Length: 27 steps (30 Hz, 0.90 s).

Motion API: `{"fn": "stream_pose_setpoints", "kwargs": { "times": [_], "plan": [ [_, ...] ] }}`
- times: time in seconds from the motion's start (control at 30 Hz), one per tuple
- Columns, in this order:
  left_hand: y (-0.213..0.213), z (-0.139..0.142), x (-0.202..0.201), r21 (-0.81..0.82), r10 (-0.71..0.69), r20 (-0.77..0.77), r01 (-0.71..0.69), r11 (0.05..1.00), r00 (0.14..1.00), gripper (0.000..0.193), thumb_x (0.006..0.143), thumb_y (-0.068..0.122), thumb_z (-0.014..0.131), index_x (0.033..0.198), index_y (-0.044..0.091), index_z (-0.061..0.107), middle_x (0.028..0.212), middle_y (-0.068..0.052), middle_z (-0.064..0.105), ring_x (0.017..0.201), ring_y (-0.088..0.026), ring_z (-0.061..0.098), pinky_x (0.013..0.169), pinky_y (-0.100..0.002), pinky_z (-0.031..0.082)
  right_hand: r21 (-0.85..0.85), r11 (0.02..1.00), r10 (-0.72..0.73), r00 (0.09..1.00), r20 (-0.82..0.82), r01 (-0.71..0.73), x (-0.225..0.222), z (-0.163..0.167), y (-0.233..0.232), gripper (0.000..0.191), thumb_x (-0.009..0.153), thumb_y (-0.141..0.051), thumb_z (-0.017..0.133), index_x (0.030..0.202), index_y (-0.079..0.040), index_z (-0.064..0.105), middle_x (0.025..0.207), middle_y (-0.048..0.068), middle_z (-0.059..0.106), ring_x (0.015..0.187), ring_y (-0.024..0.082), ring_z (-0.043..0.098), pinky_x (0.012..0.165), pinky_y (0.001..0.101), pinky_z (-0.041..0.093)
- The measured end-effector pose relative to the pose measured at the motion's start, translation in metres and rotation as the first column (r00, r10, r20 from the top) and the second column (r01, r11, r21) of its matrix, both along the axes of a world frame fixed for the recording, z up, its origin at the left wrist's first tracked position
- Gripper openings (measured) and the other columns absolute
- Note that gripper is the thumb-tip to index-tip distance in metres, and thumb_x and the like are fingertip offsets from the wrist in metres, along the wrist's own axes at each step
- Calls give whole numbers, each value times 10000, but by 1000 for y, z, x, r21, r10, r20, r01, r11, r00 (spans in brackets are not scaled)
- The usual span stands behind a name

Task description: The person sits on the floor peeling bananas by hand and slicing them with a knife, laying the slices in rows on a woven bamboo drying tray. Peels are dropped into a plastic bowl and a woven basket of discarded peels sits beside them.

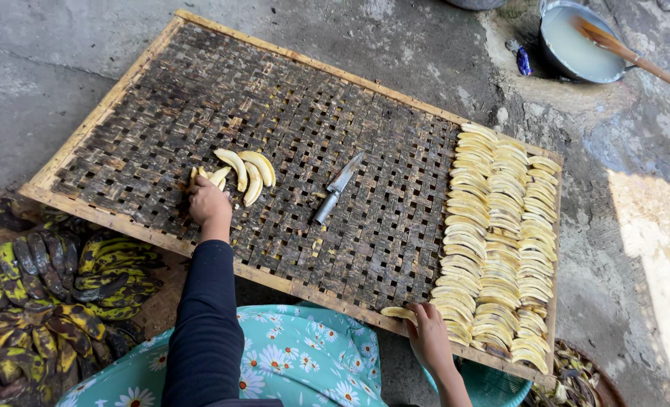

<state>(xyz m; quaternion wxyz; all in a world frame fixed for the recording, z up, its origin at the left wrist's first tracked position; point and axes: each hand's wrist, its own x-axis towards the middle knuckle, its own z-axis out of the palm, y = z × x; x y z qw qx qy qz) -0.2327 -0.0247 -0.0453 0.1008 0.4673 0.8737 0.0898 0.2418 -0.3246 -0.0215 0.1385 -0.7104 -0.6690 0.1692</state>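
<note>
On the woven drying tray point(109, 105) that is lying flat on the concrete floor point(64, 45), I am watching two bare hands working at opposite ends. My left hand point(208, 202) is resting on the near-left part of the weave, fingers curled down around small banana pieces point(199, 173), so its grip is looking closed on them, though I cannot tell how firmly. Just beside it, up and to the right, a small heap of peeled banana slices point(246, 172) is lying, their long axes running roughly away from me and fanning slightly.

My right hand point(428, 332) is sitting at the near edge of the tray, far over to the right, and it is pinching one banana slice point(398, 311) whose long axis is running left to right, pointing back toward the tray's middle. Directly beyond that hand, the laid-out rows of slices point(497, 241) are filling the right end of the tray, each slice lying crosswise and overlapping the next.

Between the two hands, well apart from both, a knife point(336, 188) is lying on the weave, blade pointing away and to the right, handle toward me. I am judging the left hand nearer to it.

Beside the tray's left edge, a pile of blackened unpeeled bananas point(48, 294) is sitting on the floor.
</note>
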Motion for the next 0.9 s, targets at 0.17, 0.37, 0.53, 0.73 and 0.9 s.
{"fn": "stream_pose_setpoints", "kwargs": {
  "times": [0.17,0.37,0.53,0.73,0.9],
  "plan": [
    [9,-2,-10,41,136,206,-148,988,969,450,1023,202,673,1354,-46,496,1191,-263,691,1032,-386,720,820,-462,612,27,998,-64,997,48,63,-9,6,3,365,810,-125,742,1164,-106,653,1193,152,606,1119,360,595,940,458,495],
    [-1,-1,-38,415,-158,843,-434,800,515,320,983,166,730,1209,17,560,1061,-122,684,929,-223,678,789,-351,564,-61,983,-182,906,-383,172,-79,25,66,249,929,-170,688,1158,-81,652,1123,128,636,893,255,733,737,359,611],
    [-30,29,-48,314,-468,881,-657,685,-67,227,982,135,707,1165,76,586,914,-8,631,797,-112,630,696,-293,542,235,951,293,823,-487,-200,-219,24,181,228,921,-108,716,1125,-32,645,960,118,636,816,264,650,689,340,533],
    [-95,56,-12,56,-588,690,-778,626,-423,349,973,142,694,1296,188,569,991,34,596,897,-73,593,866,-331,547,263,891,442,838,-319,-370,-390,30,307,435,841,-143,752,1217,18,604,1074,240,660,937,396,678,814,474,564],
    [-120,41,23,-71,-532,774,-881,468,-345,559,899,115,715,1404,180,485,1140,-27,570,1057,-157,586,974,-443,527,2,901,434,901,-21,-434,-439,46,343,708,745,-306,839,1246,71,509,1129,303,615,1023,437,645,863,491,543]
  ]
}}
